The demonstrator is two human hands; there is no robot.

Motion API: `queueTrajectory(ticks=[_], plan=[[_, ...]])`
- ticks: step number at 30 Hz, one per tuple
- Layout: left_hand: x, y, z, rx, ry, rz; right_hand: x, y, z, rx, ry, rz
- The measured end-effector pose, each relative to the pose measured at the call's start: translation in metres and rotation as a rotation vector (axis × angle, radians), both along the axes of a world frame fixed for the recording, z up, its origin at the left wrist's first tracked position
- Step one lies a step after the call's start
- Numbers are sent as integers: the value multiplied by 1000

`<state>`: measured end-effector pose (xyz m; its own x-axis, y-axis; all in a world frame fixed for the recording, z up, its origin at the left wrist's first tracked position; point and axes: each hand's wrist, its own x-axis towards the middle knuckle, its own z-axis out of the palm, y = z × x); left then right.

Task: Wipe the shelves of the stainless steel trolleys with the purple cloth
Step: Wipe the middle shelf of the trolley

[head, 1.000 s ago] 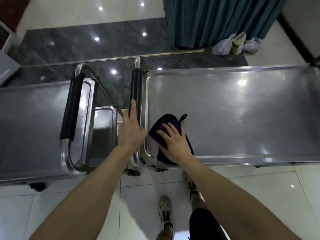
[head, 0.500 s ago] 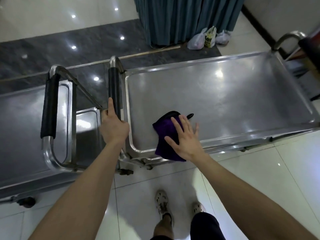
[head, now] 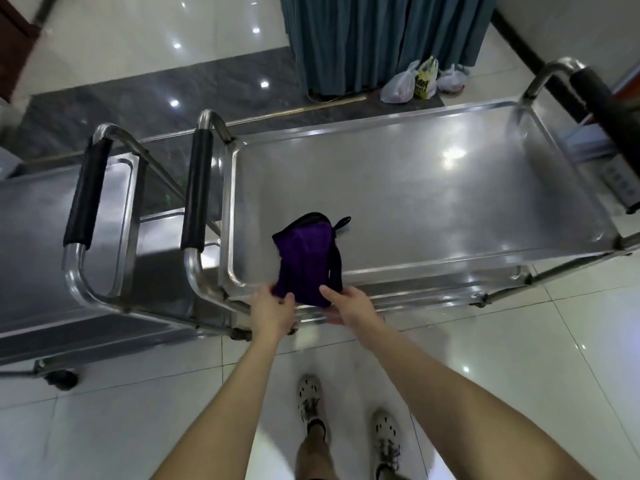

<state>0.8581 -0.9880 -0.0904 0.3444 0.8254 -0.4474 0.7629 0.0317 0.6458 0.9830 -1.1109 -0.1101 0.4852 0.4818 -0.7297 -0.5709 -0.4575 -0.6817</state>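
Location of purple cloth (head: 304,261): on top shelf (head: 433,209) of the right trolley, toward 7 o'clock of the shelf. Folded, black-edged, with the near end draped over the front rim at 6 o'clock. Small black loop (head: 343,224) at the cloth's 1 o'clock corner, flat on the steel.

State of left grip (head: 272,313): closed on the cloth's 7 o'clock corner, fabric pinched between thumb and fingers.

State of right grip (head: 346,303): closed on the cloth's 5 o'clock corner, thumb on top, fingers underneath.

Both just outside the front rim, near each other, with the cloth's near end between them.

At 9 o'clock of the shelf: black-sleeved handle (head: 197,188), upright. Just beside it, further toward 9 o'clock: left trolley (head: 34,237) with padded rail (head: 88,192).

At 2 o'clock of the view: another dark-sleeved bar (head: 595,98).

At 12 o'clock: teal curtain (head: 374,39). At its foot, toward 1 o'clock: plastic bags (head: 415,81).

At 6 o'clock: pale shoes (head: 310,396) on tiled floor (head: 104,427).
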Motion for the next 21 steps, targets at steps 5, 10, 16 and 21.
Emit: queueTrajectory(ticks=[5,10,16,21], plan=[[2,-16,16,-70,-72,103,12,-8,20,25,15,-129],[-17,-61,20,221,-42,-415,16,-40,37,94,112,-76],[-16,-91,35,678,-68,-465,9,-64,69,310,9,22],[-37,-115,47,309,-352,-128,8,-98,83,216,-202,130]])
